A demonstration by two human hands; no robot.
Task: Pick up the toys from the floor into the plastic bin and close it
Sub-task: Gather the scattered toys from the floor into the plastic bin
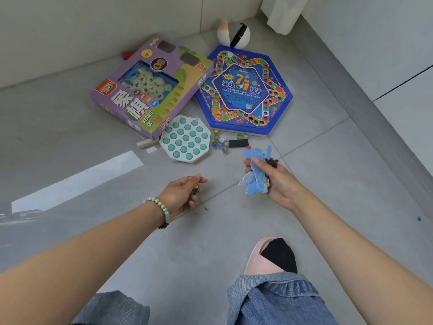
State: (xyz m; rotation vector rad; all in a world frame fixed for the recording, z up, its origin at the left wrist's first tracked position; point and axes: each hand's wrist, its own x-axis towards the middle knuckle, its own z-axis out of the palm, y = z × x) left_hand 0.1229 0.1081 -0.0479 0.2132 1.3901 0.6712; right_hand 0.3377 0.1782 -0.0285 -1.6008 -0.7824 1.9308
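Note:
My right hand [278,181] grips a blue plush toy [254,174] together with a small black toy [271,162], above the floor. My left hand [182,193] has its fingers curled round small items, with a marble [194,191] showing in the palm. Ahead on the floor lie a purple chess box [150,87], a blue hexagonal game board [243,90], a white and teal pop toy [185,139], several marbles [220,143], a die [222,140] and a black block [238,143]. No plastic bin is in view.
A white and black ball-shaped toy [234,35] sits at the back by the wall, and a red piece [127,55] peeks from behind the purple box. A wooden block [146,144] lies left of the pop toy. My foot in a pink slipper [264,256] stands below.

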